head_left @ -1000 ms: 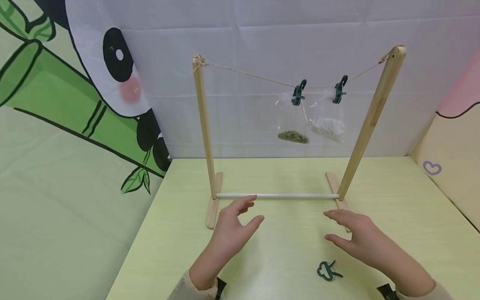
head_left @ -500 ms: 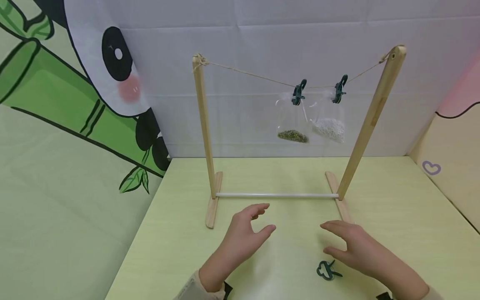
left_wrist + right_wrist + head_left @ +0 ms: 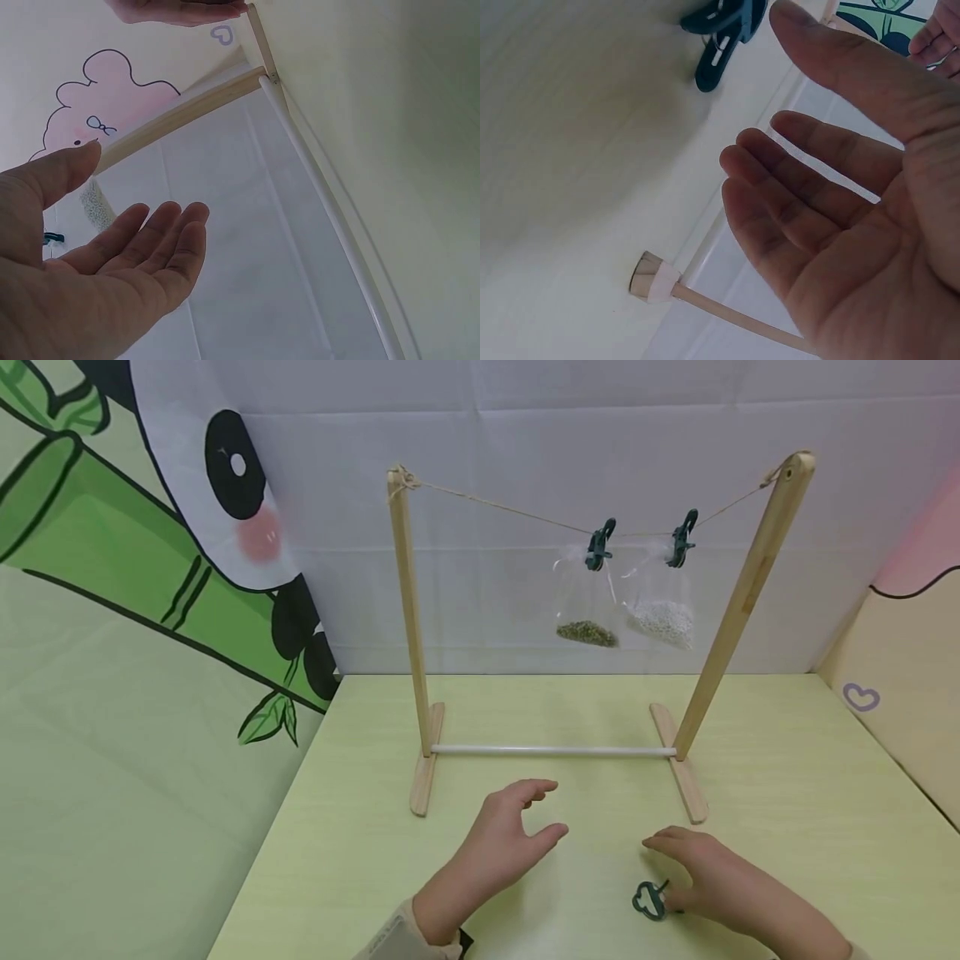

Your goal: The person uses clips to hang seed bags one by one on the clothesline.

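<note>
A dark green spring clip [image 3: 654, 899] lies on the table, its handles toward my right hand [image 3: 712, 872]. The right thumb overlaps the handles in the head view; whether it touches them I cannot tell. In the right wrist view the fingers are loosely bent and spread from the thumb, with the clip [image 3: 714, 66] beyond the thumb tip. My left hand [image 3: 504, 835] hovers in front of the frame's white rod [image 3: 555, 751], thumb and fingers apart, holding nothing. Two more green clips, left [image 3: 598, 550] and right [image 3: 681, 542], hold clear bags on a cord [image 3: 502, 509].
One bag has greenish grains [image 3: 587, 633], the other white granules [image 3: 663, 620]. The cord runs between a left wooden post [image 3: 411, 610] and a right wooden post [image 3: 738, 610]. Their flat feet, left [image 3: 422, 789] and right [image 3: 692, 793], rest on the pale table [image 3: 337, 860].
My right hand has come down and nearer to the clip on the table. My left hand has drawn back from the rod and shifted right. The hanging bags look much the same.
</note>
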`<state>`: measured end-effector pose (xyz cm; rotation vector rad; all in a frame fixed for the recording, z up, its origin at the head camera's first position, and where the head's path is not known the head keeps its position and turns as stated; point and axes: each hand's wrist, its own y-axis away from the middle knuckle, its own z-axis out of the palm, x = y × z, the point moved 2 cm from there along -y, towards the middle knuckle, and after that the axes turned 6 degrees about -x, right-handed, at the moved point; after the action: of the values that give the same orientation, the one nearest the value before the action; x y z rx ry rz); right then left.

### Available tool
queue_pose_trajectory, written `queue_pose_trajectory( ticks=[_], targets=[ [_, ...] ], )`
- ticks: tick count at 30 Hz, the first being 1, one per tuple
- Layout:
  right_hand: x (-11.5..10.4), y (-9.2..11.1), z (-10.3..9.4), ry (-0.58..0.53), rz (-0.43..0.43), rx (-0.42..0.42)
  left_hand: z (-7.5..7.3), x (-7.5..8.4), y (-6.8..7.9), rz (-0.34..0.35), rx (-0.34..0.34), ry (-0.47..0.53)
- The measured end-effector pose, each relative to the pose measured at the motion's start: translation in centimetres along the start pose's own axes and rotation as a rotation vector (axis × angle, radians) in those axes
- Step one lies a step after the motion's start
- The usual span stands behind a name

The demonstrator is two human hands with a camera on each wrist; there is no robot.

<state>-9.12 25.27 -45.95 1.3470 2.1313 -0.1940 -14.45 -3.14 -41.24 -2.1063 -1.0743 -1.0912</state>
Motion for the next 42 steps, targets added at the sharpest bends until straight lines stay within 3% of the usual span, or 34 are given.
queue_pose_trajectory(
  ticks=[10,18,29,38,42],
  targets=[
    [0.4,-0.2,0.8,0.03,-0.045,0.0,0.8,-0.1,-0.7,-0.006,-0.035,-0.007],
    [1.0,-0.4,1.2,0.08,-0.131,0.015,1.3,-0.3,-0.9,-0.047,-0.082,0.009],
    [1.1,-0.3,1.1,0.025,-0.078,-0.054,1.5,-0.5,-1.2,-0.054,-0.101,0.015],
    [1.3,-0.2,1.4,0.013,-0.168,0.009,1.5,-0.5,-1.2,-0.064,-0.106,0.013],
    [1.3,-0.1,1.4,-0.002,-0.157,0.004,1.4,-0.4,-1.2,-0.061,-0.104,0.0]
  ],
)
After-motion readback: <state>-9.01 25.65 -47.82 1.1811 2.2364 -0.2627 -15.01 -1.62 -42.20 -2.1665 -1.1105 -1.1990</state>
